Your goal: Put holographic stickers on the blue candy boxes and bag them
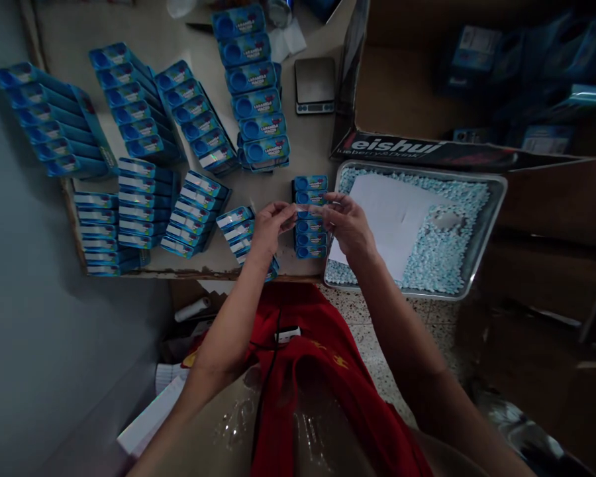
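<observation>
A thin see-through strip (308,209) is stretched between my two hands; it looks like a piece of clear plastic. My left hand (272,224) pinches one end, and my right hand (346,222) pinches the other. Right below the strip stands a column of small blue candy packs (310,240), labelled "Caramelo Macizo", with round blue caps. I cannot tell whether the strip touches the packs. Partly behind my left wrist is another short row of blue packs (238,232), showing pale strips on their ends.
Several more rows of blue packs (142,202) cover the left of the table. A tray (481,258) of pale blue pellets, with a white paper (382,218) and a scoop-like piece, sits at right. Behind are a small scale (315,83) and a large cardboard box (392,93).
</observation>
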A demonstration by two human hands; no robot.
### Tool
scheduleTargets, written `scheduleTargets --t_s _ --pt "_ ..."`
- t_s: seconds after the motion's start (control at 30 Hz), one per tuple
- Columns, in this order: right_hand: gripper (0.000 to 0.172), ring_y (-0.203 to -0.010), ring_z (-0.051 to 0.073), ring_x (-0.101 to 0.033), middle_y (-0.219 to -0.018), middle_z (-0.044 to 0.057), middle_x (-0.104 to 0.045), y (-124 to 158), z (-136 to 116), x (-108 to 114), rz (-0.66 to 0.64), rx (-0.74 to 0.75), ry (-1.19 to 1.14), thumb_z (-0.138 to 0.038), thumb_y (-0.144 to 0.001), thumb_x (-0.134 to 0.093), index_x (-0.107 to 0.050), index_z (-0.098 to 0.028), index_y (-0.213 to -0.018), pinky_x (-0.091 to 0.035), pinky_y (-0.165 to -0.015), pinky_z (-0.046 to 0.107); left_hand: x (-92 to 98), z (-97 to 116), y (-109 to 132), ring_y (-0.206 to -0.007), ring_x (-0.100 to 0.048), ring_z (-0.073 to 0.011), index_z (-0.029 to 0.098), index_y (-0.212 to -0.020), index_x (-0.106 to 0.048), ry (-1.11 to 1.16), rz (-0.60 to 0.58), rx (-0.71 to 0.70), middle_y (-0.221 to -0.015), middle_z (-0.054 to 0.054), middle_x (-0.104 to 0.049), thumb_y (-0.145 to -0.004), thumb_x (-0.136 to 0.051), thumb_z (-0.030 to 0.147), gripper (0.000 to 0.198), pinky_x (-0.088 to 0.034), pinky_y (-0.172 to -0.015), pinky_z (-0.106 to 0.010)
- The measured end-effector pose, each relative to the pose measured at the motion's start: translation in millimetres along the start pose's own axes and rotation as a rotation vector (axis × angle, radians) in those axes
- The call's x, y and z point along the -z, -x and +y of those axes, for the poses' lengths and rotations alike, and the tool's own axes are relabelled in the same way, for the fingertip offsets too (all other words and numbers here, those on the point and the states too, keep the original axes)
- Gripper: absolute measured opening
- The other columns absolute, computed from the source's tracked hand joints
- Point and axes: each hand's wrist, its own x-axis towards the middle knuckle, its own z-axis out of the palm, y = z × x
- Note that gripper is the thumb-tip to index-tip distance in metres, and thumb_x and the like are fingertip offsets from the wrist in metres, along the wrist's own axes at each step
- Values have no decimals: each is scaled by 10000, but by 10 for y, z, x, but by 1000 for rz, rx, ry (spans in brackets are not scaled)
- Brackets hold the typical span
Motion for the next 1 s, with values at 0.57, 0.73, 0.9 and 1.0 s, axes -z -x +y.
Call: scheduleTargets --t_s 0.57,0.73,0.9,1.0 --pt "322 -834 230 -688 -855 10 -680 -1018 332 7 348 337 863 -428 -871 -657 -561 -231 -1107 -552 -857 467 -143 -26 -666 -708 -625 -145 202 -734 -620 -27 209 -188 -702 8 -624 -767 -819 310 229 -514 -687 -269" --pt "311 -817 222 -682 -843 -1 -684 -997 298 -17 357 308 849 -404 -835 -676 -562 -242 -1075 -552 -863 458 -124 -36 -671 -718 -638 -157 206 -731 -640 -12 210 -191 -725 -9 -656 -755 -854 367 269 -528 -692 -282" --pt "301 -796 204 -662 -845 -9 -674 -1031 358 12 344 358 819 -439 -847 -657 -551 -255 -1060 -546 -857 429 -116 -45 -704 -740 -652 -171 210 -726 -663 -40 217 -182 -752 -29 -678 -785 -839 375 249 -530 -716 -301" --pt "303 -828 215 -659 -865 9 -666 -1038 375 16 330 354 843 -421 -861 -639 -551 -252 -1096 -539 -859 434 -106 -79 -751 -773 -666 -187 213 -737 -667 -56 215 -186 -770 -32 -696 -766 -852 394 260 -544 -747 -318"
